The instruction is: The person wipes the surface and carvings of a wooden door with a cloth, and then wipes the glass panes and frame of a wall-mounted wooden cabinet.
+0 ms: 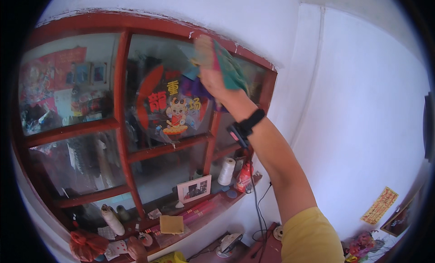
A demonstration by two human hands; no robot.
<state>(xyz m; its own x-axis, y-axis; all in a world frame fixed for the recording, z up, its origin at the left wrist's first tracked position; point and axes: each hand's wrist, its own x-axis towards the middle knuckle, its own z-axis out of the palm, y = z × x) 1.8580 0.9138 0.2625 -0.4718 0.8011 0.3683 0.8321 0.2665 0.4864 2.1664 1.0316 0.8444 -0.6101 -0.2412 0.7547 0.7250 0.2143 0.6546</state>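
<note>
My right hand point(211, 67), blurred, is raised to the upper part of a red wooden window frame point(122, 76). It grips a multicoloured cloth point(232, 71) of green, pink and purple, which hangs over the glass. Right below it a round sticker point(176, 108) with a cartoon animal and writing covers part of a pane. My left hand point(137, 248) is low at the sill's left end, beside some playing cards point(116, 249) and a red plastic bag point(87, 245). Whether its fingers hold anything is unclear.
Along the sill stand a framed photograph point(194, 189), a white thread cone point(226, 172), a red bottle point(245, 177), a yellow sponge point(171, 224) and another thread spool point(112, 220). Below sits an electric iron point(230, 245). Dark cables point(255, 202) hang by the white wall point(353, 103).
</note>
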